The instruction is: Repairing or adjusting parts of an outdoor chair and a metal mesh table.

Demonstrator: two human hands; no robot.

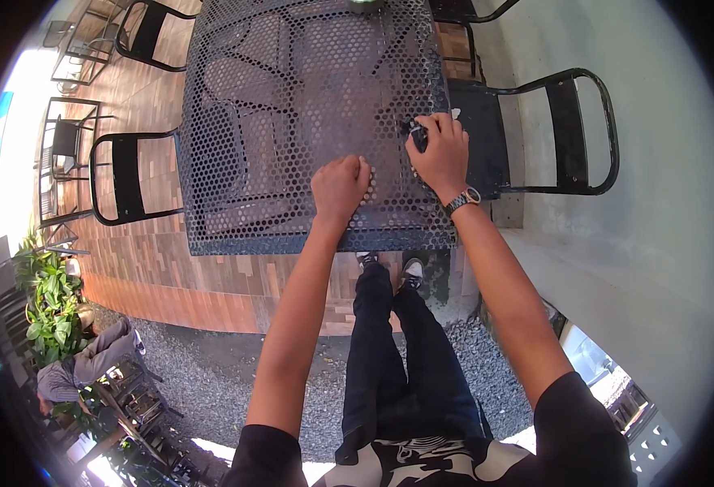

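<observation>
A black perforated metal table stands in front of me. My left hand rests as a closed fist on the tabletop near its front edge; nothing shows in it. My right hand, with a wristwatch on the wrist, is closed around a small dark object at the table's right edge. What the object is stays too small and too covered to tell. A bit of white shows just past the fingers.
A black metal chair stands at the table's right, against a pale wall. Another black chair is at the left, more chairs farther back. Brick paving and gravel lie below. A person sits at the lower left by green plants.
</observation>
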